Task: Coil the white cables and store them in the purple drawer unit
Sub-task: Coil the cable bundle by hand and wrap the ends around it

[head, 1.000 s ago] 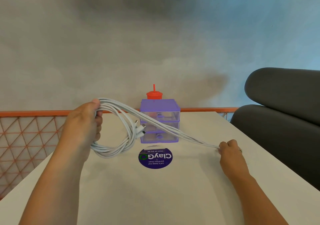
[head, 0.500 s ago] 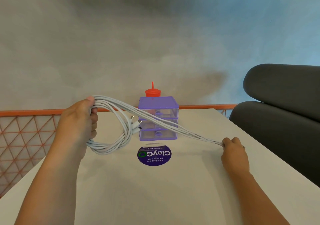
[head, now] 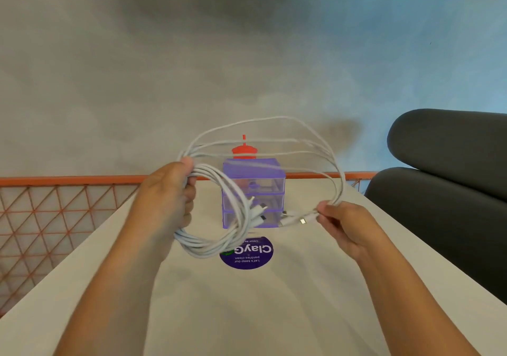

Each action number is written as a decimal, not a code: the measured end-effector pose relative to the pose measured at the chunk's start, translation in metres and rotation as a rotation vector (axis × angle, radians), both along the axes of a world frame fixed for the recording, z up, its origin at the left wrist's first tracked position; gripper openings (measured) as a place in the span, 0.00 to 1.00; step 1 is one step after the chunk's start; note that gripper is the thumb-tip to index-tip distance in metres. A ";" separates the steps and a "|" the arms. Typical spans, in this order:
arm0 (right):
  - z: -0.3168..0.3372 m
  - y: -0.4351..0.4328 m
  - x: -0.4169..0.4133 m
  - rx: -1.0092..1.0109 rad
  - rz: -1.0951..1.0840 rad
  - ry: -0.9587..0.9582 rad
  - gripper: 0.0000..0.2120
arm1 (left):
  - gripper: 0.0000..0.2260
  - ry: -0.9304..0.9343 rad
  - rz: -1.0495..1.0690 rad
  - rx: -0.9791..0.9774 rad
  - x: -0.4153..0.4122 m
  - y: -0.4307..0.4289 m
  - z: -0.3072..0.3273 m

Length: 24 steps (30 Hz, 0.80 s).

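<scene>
- Head view, far left: an orange mesh rail [head: 55, 218] runs along the tabletop [head: 274, 314] edge, out past the left fingers. A cable end that dropped on that side might slide off the edge.
- Left hand [head: 167, 199]: its fingers [head: 189, 191] are curled tight round the gathered loops of the white cables [head: 216, 245]. The coil hangs below them, clear of the tabletop. So many loops sit in one grip that any easing would likely let them spill and undo the coil.
- Between the two sets of fingers, loose strands arch up and over in uneven sizes. The widest could cross the others and tangle, or catch the red cup lid [head: 244, 151] beyond them.
- Purple drawer unit [head: 253, 175]: it stands on the tabletop beyond the fingers, between the hands, and its drawers appear closed. With both hands busy, none is free to pull a drawer. The coil also looks wide for a drawer, so it may spring out unless wound tighter.
- Plugs [head: 301, 221]: some dangle just left of the right fingers, others by the coil. They could snag a loop as the last stretch is brought across.
- Right hand [head: 345, 224]: its fingers [head: 323, 213] pinch the strands near their plug ends. A light pinch on several thin strands may let one slip free.
</scene>
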State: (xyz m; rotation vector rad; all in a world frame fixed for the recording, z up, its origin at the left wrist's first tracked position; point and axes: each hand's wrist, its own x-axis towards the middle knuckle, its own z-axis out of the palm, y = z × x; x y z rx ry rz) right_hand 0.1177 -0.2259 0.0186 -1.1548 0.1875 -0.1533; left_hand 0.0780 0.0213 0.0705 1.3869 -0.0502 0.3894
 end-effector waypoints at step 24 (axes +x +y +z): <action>0.029 0.037 -0.039 0.201 0.866 -0.333 0.13 | 0.17 0.007 -0.315 0.012 -0.016 -0.064 -0.023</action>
